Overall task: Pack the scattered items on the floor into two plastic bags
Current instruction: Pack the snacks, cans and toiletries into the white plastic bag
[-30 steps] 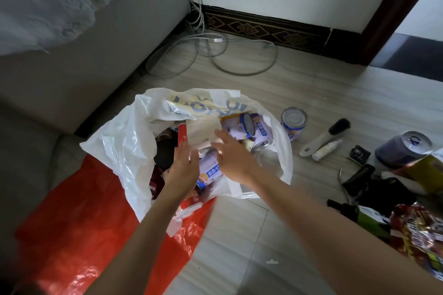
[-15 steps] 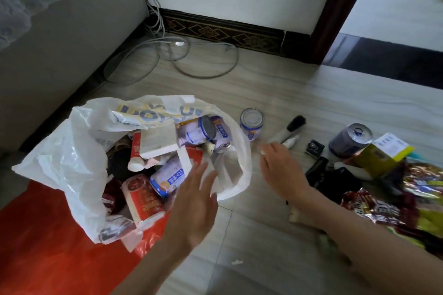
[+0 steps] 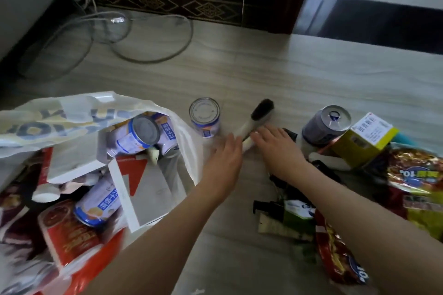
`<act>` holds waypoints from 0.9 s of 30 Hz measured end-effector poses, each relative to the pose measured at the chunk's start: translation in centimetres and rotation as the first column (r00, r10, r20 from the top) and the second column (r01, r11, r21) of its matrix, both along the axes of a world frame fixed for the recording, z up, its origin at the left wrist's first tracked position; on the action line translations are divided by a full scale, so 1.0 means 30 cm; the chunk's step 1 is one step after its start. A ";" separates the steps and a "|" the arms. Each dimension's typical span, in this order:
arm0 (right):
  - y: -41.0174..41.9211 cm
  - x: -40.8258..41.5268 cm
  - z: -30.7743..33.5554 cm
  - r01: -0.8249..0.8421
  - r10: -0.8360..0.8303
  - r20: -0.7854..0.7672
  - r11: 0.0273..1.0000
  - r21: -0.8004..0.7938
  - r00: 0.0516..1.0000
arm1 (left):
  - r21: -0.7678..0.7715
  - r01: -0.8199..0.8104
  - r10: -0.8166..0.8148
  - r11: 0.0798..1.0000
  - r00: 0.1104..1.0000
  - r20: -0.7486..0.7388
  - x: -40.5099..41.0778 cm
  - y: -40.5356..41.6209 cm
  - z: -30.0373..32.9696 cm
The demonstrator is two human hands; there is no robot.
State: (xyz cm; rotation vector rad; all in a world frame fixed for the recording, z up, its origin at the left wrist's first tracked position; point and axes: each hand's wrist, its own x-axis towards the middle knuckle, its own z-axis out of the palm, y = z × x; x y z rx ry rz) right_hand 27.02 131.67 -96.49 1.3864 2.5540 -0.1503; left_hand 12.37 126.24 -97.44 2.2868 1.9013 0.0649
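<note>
Both hands have left the white bag (image 3: pixel 79 112). The right hand (image 3: pixel 275 148) now reaches to the brush (image 3: pixel 256 120) on the floor. The left hand (image 3: pixel 225 158) came over beside it, fingers straight.

Head-worn view, downward, close to floor (image 3: pixel 263 74)

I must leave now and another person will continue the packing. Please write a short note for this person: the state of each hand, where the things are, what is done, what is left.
Left hand: open, holds nothing, beside the white brush handle.
Right hand: open, fingers reaching over the brush; grip not yet made.
Done: the white plastic bag lies open on the floor and already holds cans, boxes and packets.
Left on the floor: the small can, the brush, the purple can, the yellow box, the snack packets, and dark items under the right forearm.
Only a red sheet under the white bag shows; I cannot tell if it is the second bag.
</note>
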 end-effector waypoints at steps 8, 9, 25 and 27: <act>-0.057 0.045 0.002 -0.006 0.009 -0.019 0.990 0.141 1.000 | 0.003 -0.097 0.097 0.995 0.994 0.051 0.039 0.060 -0.021; -0.061 0.058 0.011 0.008 -0.004 -0.027 0.990 0.140 1.000 | -0.019 -0.149 0.150 0.989 0.984 0.098 0.045 0.065 -0.021; -0.293 -0.038 0.310 0.399 -0.678 -0.610 0.735 -0.548 0.411 | -0.600 -0.516 0.689 0.611 -0.025 0.724 -0.136 -0.402 0.422; -0.317 -0.101 0.365 0.333 -0.669 -0.603 0.741 -0.583 0.435 | -0.587 -0.609 0.642 0.533 -0.161 0.750 -0.207 -0.490 0.466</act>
